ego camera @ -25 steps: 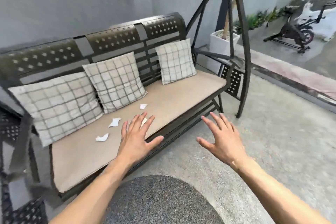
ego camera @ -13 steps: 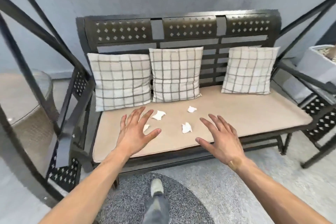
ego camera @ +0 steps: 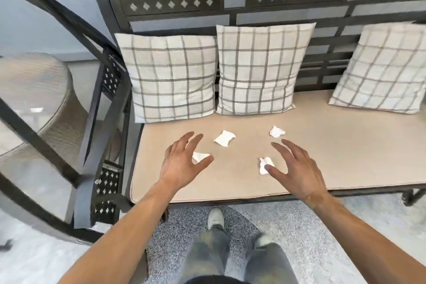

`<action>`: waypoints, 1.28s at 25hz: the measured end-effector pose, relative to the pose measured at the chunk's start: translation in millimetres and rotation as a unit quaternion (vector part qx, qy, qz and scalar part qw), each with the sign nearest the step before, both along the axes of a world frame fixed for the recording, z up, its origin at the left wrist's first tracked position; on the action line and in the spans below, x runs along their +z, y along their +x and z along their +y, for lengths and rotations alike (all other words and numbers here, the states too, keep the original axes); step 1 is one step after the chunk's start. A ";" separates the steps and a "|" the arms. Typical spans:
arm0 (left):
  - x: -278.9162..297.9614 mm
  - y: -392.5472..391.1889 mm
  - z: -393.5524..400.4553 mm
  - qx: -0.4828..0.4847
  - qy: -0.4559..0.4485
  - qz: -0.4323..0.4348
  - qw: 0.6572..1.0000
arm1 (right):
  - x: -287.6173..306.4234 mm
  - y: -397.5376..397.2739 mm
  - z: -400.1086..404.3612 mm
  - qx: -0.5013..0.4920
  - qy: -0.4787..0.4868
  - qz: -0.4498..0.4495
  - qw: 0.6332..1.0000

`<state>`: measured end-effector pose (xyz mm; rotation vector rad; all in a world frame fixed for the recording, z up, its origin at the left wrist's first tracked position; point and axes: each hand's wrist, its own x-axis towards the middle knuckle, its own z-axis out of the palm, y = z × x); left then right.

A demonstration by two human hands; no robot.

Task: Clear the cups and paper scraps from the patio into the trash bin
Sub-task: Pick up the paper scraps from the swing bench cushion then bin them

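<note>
Several white crumpled paper scraps lie on the beige seat cushion (ego camera: 334, 159) of a dark metal swing bench. One scrap (ego camera: 200, 156) sits between the thumb and fingers of my left hand (ego camera: 182, 166), which hovers open over it. Another scrap (ego camera: 265, 165) lies just left of my right hand (ego camera: 292, 168), its thumb partly covering it; that hand is open too. Two more scraps lie farther back, one at the middle (ego camera: 224, 138) and one to the right (ego camera: 276, 131). No cups or trash bin are in view.
Three checked pillows (ego camera: 260, 69) lean on the bench back. The swing's slanted metal frame (ego camera: 57, 18) and armrest stand at left, with a round wicker table (ego camera: 34, 90) behind. My legs stand on a grey round mat (ego camera: 182, 233) before the bench.
I have stepped closer to face the bench squarely. Both open hands have reached forward and down over the seat, each now beside a paper scrap.
</note>
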<state>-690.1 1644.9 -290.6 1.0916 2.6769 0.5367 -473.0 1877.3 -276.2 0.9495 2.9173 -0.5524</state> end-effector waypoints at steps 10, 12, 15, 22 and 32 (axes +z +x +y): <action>-120.1 -1.5 36.4 0.054 -0.087 0.001 0.995 | -117.2 -33.2 80.8 0.050 -0.067 -0.068 0.994; -153.2 -11.4 38.2 0.061 -0.114 0.022 0.991 | -149.0 -38.7 87.7 0.065 -0.085 -0.081 0.991; -201.2 -27.0 34.2 0.081 -0.161 0.025 0.983 | -197.0 -41.2 86.5 0.106 -0.091 -0.121 0.983; -255.3 -46.4 41.5 0.130 -0.207 -0.046 0.969 | -252.5 -38.8 76.0 0.098 -0.114 -0.157 0.976; -259.8 -65.1 57.9 0.133 -0.126 -0.162 0.970 | -255.9 -53.7 86.1 0.054 -0.165 -0.132 0.976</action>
